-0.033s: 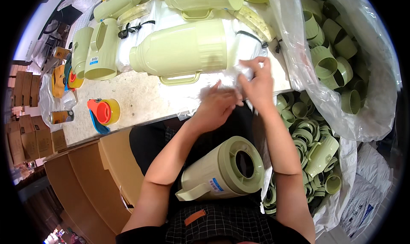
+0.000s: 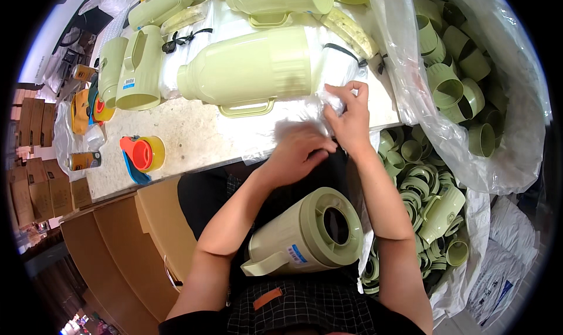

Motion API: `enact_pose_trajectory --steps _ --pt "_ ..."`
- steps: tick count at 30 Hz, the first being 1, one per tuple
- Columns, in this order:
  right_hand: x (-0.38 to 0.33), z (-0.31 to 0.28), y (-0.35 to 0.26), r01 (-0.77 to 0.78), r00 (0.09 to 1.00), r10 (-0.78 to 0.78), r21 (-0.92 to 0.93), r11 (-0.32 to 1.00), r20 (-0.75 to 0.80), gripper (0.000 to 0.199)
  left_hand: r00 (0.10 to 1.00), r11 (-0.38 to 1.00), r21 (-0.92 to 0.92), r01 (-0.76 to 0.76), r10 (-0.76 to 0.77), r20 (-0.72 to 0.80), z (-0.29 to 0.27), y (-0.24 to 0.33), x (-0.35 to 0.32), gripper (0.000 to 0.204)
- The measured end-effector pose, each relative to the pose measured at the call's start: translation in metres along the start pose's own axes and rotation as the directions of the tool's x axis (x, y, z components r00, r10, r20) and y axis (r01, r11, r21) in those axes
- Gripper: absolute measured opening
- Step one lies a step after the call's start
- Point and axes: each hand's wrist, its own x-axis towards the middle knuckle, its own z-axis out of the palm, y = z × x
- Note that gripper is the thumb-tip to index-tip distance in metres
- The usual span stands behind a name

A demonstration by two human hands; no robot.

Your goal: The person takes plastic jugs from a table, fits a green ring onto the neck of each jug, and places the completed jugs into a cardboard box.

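Observation:
Thin clear plastic film [image 2: 314,107] lies bunched at the table's front edge between my hands. My right hand [image 2: 353,119] is closed on it, pinching it between thumb and fingers. Just left and nearer, my left hand [image 2: 296,153] is bent at the film's edge. Motion smears part of it, so its grip is unclear. A pale green plastic thermos jug casing [image 2: 252,65] lies on its side beyond my hands, handle toward me. On my lap rests another thermos jug casing [image 2: 293,235], tilted, with a blue-and-white label and a round hole in its end ring.
More green casings [image 2: 141,71] stand and lie on the white table [image 2: 193,129]. A red-and-yellow tape roll [image 2: 146,153] sits near its front edge. At right, clear plastic sacks [image 2: 404,65] hold green cups and rings [image 2: 422,188]. Cardboard [image 2: 117,241] is at lower left.
My left hand has shifted slightly and its fingers have turned down toward me. My right hand has moved a little left and down with the film. The casings have not moved.

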Motion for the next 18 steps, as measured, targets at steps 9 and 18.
enact_pose_trajectory --steps 9,18 --pt "-0.009 -0.010 0.019 0.006 0.999 -0.014 0.164 0.986 0.046 0.042 0.928 0.976 -0.002 -0.217 0.206 -0.310 -0.062 0.107 -0.042 0.018" --pt "-0.008 -0.013 0.019 0.014 0.996 -0.030 0.175 0.984 0.089 0.045 0.867 0.948 0.050 0.314 -0.265 -0.423 -0.009 -0.022 0.004 0.004"
